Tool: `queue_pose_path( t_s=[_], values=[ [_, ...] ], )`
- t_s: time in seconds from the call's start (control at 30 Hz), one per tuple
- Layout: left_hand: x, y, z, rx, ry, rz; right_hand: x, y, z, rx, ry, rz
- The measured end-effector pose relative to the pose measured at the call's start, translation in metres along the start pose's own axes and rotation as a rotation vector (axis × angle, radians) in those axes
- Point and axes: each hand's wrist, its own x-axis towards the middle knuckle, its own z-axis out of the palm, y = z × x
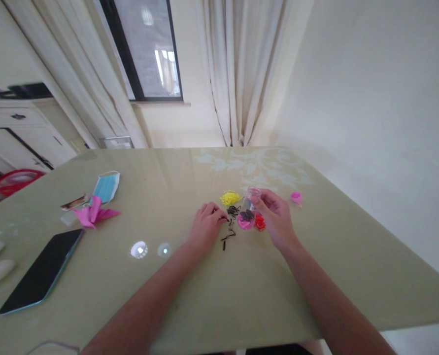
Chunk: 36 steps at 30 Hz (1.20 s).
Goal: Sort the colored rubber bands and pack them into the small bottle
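My left hand (pixel 206 224) rests on the green table (pixel 212 296) with its fingers pinched on a small black elastic band (pixel 224 219). More black bands (pixel 229 235) lie just right of it. My right hand (pixel 274 214) holds a small clear container (pixel 252 196), tilted, between thumb and fingers. Between the hands lie small piles of bands: yellow (pixel 229 197), black (pixel 234 210), pink with black on top (pixel 246 220) and red (pixel 259 222). A pink cap (pixel 296 198) sits on the table to the right of my right hand.
At the left lie a dark phone (pixel 44 268), a pink folded paper (pixel 92 214), a blue face mask (pixel 106 186) and a small wrapper (pixel 73 202). A red basket (pixel 10 181) stands off the table's left edge. Curtains and a window are behind.
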Motion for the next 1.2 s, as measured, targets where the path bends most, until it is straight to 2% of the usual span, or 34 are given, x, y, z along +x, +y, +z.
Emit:
queue_pose_path(
  t_s=[0.1, 0.2, 0.4, 0.57, 0.7, 0.83, 0.97, 1.2],
  values=[
    [0.003, -0.002, -0.007, -0.115, 0.075, -0.033, -0.001, -0.001, 0.000, -0.002, -0.019, 0.004],
    [0.005, -0.005, -0.010, -0.290, 0.083, -0.071, -0.001, -0.001, 0.000, 0.003, -0.044, 0.024],
    [0.009, -0.008, -0.015, -0.685, 0.181, -0.266, -0.002, 0.003, 0.002, -0.057, -0.152, 0.047],
    [0.009, -0.004, -0.023, -0.867, 0.283, -0.241, -0.006, 0.009, 0.005, -0.176, -0.283, 0.048],
    [0.007, 0.005, -0.031, -0.784, 0.359, -0.081, -0.009, 0.009, 0.007, -0.260, -0.353, 0.033],
    [0.004, 0.011, -0.036, -0.655, 0.359, 0.071, -0.010, 0.006, 0.008, -0.298, -0.432, -0.009],
    [0.003, 0.010, -0.039, -0.570, 0.343, 0.130, -0.010, 0.005, 0.008, -0.316, -0.471, -0.043],
    [0.003, 0.006, -0.037, -0.499, 0.279, 0.241, -0.012, 0.005, 0.008, -0.322, -0.460, -0.051]
  ],
)
